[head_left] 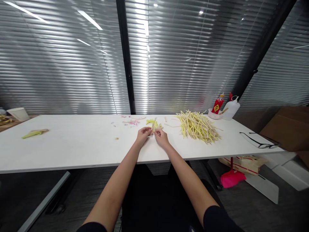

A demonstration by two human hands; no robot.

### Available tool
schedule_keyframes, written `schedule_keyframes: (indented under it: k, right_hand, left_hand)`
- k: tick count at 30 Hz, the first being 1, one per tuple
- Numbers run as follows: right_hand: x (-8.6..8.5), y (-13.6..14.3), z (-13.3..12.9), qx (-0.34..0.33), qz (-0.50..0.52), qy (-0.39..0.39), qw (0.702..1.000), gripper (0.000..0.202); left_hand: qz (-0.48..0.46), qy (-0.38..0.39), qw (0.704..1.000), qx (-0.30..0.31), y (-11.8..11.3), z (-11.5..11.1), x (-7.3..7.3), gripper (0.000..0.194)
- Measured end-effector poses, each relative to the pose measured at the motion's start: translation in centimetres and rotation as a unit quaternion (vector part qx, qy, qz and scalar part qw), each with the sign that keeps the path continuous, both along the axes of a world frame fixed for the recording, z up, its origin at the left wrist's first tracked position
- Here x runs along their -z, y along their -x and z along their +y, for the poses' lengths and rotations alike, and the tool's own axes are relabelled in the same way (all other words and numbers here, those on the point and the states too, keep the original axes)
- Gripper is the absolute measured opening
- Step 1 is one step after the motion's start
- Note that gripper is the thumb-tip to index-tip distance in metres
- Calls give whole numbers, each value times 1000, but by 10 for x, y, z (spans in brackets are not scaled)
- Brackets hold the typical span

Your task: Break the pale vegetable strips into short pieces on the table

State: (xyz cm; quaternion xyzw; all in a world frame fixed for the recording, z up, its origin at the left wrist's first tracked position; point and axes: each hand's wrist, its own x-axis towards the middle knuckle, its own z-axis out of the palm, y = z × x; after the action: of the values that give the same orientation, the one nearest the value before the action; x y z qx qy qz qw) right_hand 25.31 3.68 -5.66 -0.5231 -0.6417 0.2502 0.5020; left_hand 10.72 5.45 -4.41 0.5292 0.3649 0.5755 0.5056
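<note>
1. The left hand (143, 134) and right hand (161, 136) meet on the white table (72, 145), fingers pinched narrow on a pale strip (154, 130) held between them.
2. A small heap of yellow-green strips (153, 123) lies just beyond the hands, at 12 o'clock.
3. A big pile of strips (198, 126) sits at 2 o'clock from the hands.
4. A red bottle (218, 104) and a white bottle (230, 109) stand past the pile.
5. Glasses (262, 141) rest at 3 o'clock, near the table's edge.
</note>
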Motion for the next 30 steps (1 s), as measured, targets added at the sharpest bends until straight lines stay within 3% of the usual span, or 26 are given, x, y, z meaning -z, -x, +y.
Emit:
schedule_keyframes:
  k: [3, 9, 17, 21, 25, 30]
  right_hand:
    - [0, 0, 0, -22, 12, -6, 1000, 21]
    - [1, 0, 1, 6, 20, -2, 1000, 24]
    - [6, -2, 5, 42, 75, -31, 996, 24]
    - [1, -10, 2, 108, 106, -68, 986, 28]
    - [-13, -43, 5, 197, 124, -96, 968, 32]
    - [-45, -127, -2, 260, 42, -142, 954, 35]
  left_hand:
    - [-14, 16, 999, 29, 1, -2, -1, 43]
    - [-62, 44, 995, 63, 0, -2, 0, 72]
    - [-46, 8, 997, -62, 2, 7, 5, 68]
    - [6, -23, 995, -101, 1, 10, 11, 63]
    - [49, -32, 991, -123, 3, 12, 16, 58]
    - [97, -76, 975, -187, 10, 12, 16, 55]
